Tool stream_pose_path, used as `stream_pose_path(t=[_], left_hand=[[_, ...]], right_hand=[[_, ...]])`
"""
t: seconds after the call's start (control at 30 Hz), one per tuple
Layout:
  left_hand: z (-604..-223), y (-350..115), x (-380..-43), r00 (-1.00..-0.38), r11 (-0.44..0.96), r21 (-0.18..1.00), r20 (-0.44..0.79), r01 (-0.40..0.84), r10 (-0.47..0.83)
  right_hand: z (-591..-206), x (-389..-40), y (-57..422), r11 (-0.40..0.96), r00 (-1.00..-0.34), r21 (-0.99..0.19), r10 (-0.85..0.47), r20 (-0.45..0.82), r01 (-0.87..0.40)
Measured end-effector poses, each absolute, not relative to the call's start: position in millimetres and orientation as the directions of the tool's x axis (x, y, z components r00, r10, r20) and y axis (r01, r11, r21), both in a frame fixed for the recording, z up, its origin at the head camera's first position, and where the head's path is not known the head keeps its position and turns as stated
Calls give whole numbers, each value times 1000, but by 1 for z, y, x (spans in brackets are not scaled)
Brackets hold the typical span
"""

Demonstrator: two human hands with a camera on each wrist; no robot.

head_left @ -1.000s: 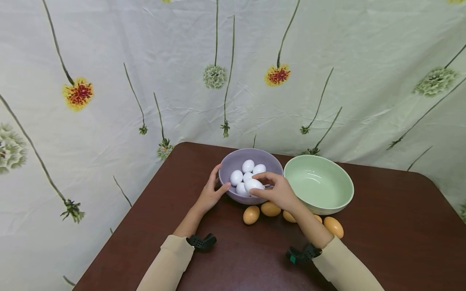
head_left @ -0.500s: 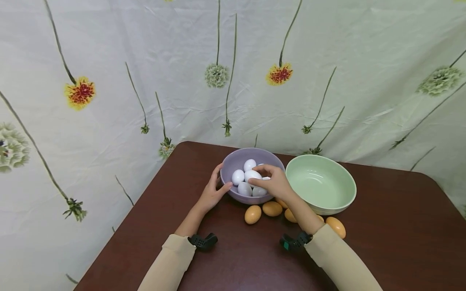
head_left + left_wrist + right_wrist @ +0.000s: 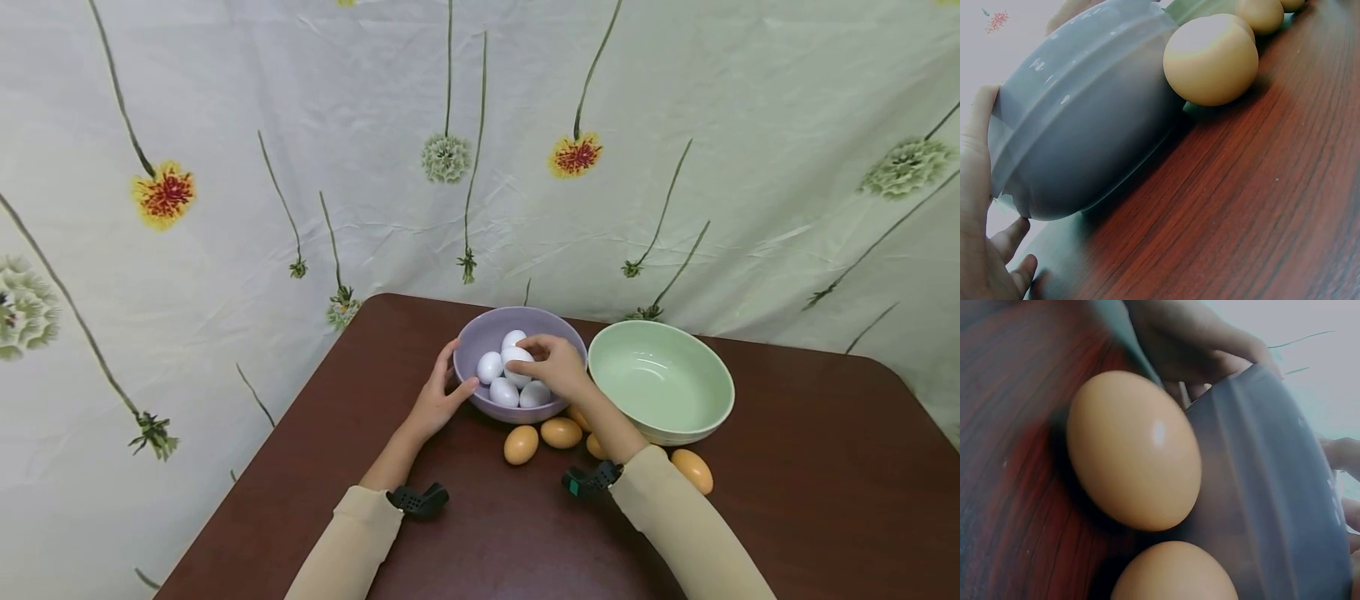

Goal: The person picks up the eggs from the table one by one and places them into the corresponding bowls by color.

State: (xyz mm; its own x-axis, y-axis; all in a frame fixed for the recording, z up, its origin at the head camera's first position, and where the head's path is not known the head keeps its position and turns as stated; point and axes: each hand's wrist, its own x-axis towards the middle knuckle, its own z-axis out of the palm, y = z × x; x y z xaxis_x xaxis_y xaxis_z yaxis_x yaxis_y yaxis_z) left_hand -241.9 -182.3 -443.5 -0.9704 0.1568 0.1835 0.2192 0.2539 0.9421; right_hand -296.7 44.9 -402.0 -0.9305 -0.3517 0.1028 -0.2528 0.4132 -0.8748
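Note:
A purple bowl (image 3: pixel 472 335) holding several white eggs stands at the back of the table. My left hand (image 3: pixel 435 402) grips its left side, thumb at the near rim and fingers around the outer wall. In the left wrist view the fingers lie against the bowl's side (image 3: pixel 1085 119). My right hand (image 3: pixel 562 368) reaches over the right rim and pinches a white egg (image 3: pixel 517 367) between thumb and fingers, among the other white eggs. Only part of the right hand (image 3: pixel 1350 512) shows at the edge of the right wrist view.
Touching or close to the purple bowl's right side is a light green bowl (image 3: pixel 648 379) with nothing in it. Several brown eggs lie in front of the bowls, including one brown egg (image 3: pixel 521 445) nearest the left and another brown egg (image 3: pixel 693 472) at the right. A flowered cloth (image 3: pixel 390 167) hangs behind.
My right hand has carried the white egg slightly away from me, from the bowl's near side toward its middle. The left hand keeps its hold on the bowl.

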Motion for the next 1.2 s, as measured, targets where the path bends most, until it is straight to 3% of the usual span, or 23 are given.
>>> stream_pose_path(t=[0.6, 1.2], left_hand=[[-440, -180, -240, -963, 274, 927, 217, 255, 161], [-443, -180, -240, -952, 238, 926, 262, 294, 155]], right_hand=[[-406, -294, 39, 530, -899, -760, -410, 158, -375], [-407, -294, 33, 673, -890, -617, -445, 103, -408]])
